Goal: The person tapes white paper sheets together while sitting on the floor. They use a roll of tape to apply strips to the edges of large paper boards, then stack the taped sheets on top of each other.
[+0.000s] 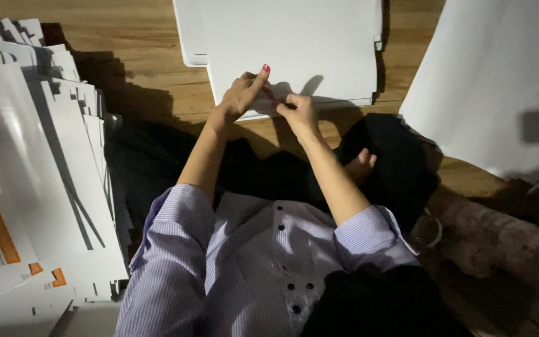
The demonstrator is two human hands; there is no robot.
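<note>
My left hand (242, 92) and my right hand (297, 110) meet above the near edge of a stack of flat white cardboard sheets (319, 37) lying on the wooden floor. Between the fingertips of both hands is a small thin reddish strip (271, 95), pinched from both sides. It is too small and dim to tell what it is. My left index finger points up, showing a red nail. My forearms come out of rolled striped lilac sleeves (182, 218).
A fanned pile of flat white carton blanks with orange marks (26, 187) fills the left side. Another large white sheet (500, 81) lies at the right. A roll of clear tape (428, 229) sits by my right knee. My bare foot (360, 163) shows near the dark trousers.
</note>
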